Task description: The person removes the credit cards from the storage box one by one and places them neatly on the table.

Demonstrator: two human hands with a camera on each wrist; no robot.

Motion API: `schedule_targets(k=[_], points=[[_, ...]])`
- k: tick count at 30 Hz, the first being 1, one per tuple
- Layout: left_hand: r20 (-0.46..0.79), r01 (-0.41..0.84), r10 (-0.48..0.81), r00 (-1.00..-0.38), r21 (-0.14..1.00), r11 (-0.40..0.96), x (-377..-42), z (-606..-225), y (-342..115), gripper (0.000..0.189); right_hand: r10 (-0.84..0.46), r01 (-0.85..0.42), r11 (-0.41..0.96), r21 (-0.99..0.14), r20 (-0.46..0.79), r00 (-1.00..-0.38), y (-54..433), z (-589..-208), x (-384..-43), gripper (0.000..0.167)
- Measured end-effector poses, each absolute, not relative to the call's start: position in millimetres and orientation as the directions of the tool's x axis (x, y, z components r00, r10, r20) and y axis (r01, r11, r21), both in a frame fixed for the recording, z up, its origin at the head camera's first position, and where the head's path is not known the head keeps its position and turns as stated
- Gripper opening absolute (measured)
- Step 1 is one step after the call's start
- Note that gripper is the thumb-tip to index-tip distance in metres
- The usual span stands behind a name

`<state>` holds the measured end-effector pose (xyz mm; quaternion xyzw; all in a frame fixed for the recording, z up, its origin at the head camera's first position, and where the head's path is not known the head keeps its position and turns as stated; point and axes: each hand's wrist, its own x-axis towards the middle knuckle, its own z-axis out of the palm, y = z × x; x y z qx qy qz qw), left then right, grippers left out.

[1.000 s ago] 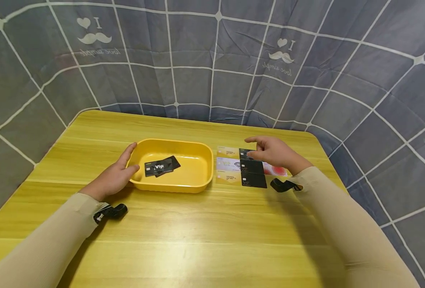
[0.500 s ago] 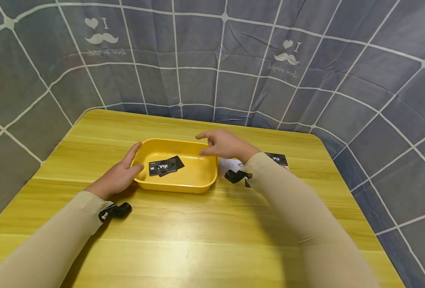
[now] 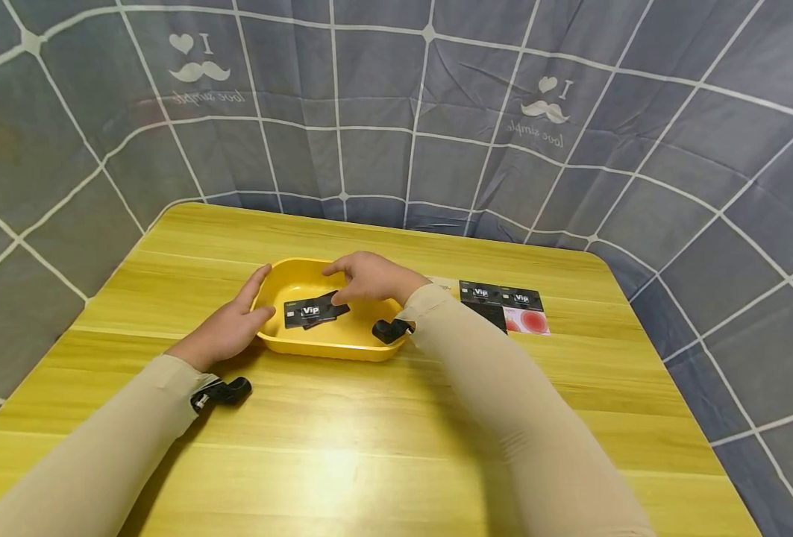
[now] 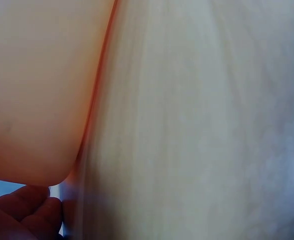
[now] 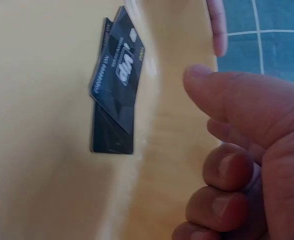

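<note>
My left hand rests against the left end of a yellow tray, with thumb and index finger at its rim. In the left wrist view its fingers touch the tray's end wall. My right hand is over the tray's inside, near two overlapping black cards. The upper card reads "Vip" and lies at an angle over the other. In the right wrist view the right thumb stands apart from the bent fingers, and no card shows between them.
Right of the tray, black VIP cards lie close together, with a darker black card and a red-and-pink card below. A pale card shows partly behind the right sleeve. A grey checked curtain hangs behind the wooden table.
From above the cards at the right, my right hand has moved left and over the tray. The left hand stays at the tray's left end. The cards inside lie as before.
</note>
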<state>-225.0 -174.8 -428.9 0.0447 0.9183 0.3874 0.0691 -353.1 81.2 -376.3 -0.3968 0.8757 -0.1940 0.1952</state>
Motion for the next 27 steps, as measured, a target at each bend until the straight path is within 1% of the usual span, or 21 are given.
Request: schedule_targets(k=[8,13,15,21,27], points=[[-0.101,0.019,0.129,-0.986,0.712,0.702,-226,-428,-175,0.076,-0.765,-0.581,0.629,-0.517,-0.279,-0.58,70,-393,-357,0.068],[-0.104,0.021,0.137,-0.985,0.718,0.695,-227,-429,-176,0.076,-0.758,-0.581,0.644,-0.498,-0.315,-0.571,69,-399,-358,0.073],[-0.107,0.02,0.14,-0.984,0.723,0.691,-227,-428,-176,0.075,-0.755,-0.594,0.651,-0.473,-0.322,-0.572,69,-401,-359,0.073],[-0.109,0.017,0.14,-0.984,0.725,0.688,-226,-428,-176,0.075,-0.761,-0.624,0.647,-0.438,-0.317,-0.566,67,-406,-359,0.071],[-0.109,0.017,0.137,-0.985,0.722,0.692,-227,-430,-176,0.075,-0.75,-0.611,0.658,-0.441,-0.309,-0.585,66,-407,-358,0.065]])
